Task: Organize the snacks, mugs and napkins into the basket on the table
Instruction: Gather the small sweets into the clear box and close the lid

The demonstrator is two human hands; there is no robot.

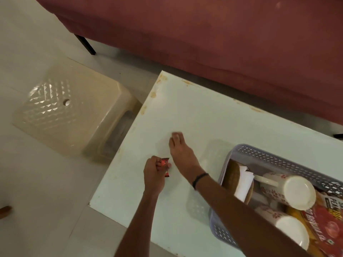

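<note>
Basket (259,154), right of the tabletop (194,112): already held two mugs (297,190), napkins (245,184) and snack packets (326,225). Left hand (154,175): fingers curled shut round a small red snack packet (165,162), apparently the last loose item; next move, carrying it right into the basket. Right hand (181,151): fingers extended, tips touching bare tabletop, holding nothing.

red snack packet (326,225) in basket (274,154): partial "pea", "bhujia" legible.
</note>
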